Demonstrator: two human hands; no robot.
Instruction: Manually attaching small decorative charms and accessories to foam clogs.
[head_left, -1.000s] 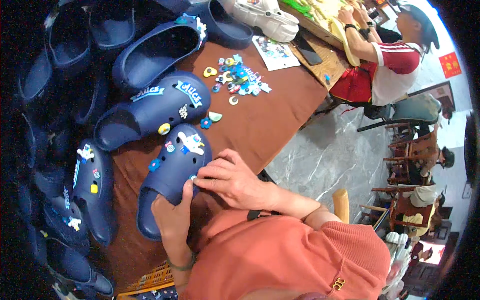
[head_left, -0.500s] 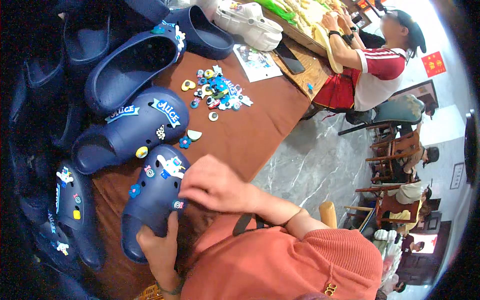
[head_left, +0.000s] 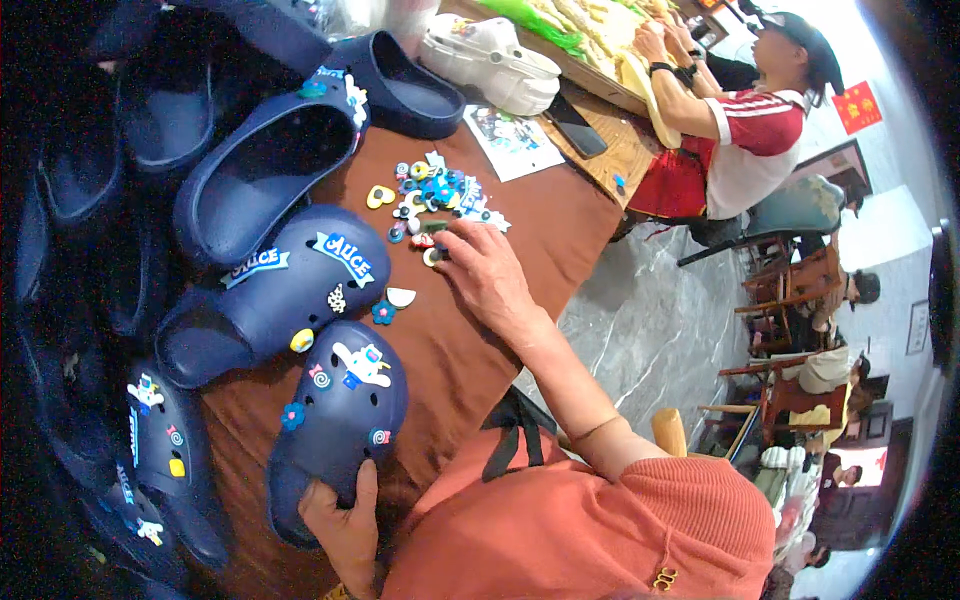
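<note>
My left hand (head_left: 345, 515) grips the heel end of a navy clog (head_left: 335, 410), thumb along its side. Its upper carries a white rabbit charm (head_left: 362, 366), a blue flower charm (head_left: 292, 416) and two swirl charms. My right hand (head_left: 485, 275) reaches forward to the near edge of a pile of shoe charms (head_left: 440, 195). Its fingers are slightly apart over the charms, and a round charm (head_left: 431, 257) lies partly under them. A half-round white charm (head_left: 401, 297) and another blue flower charm (head_left: 383, 312) lie between the pile and the clogs.
More navy clogs (head_left: 270, 270) crowd the left side of the brown cloth (head_left: 540, 240). White clogs (head_left: 490, 65), a printed card (head_left: 513, 140) and a phone (head_left: 577, 125) lie at the far side. A co-worker (head_left: 750, 130) sits at the table; chairs and people are beyond.
My right hand has left the clog and moved forward to the charm pile. My left hand stays on the clog. The whole view has shifted slightly.
</note>
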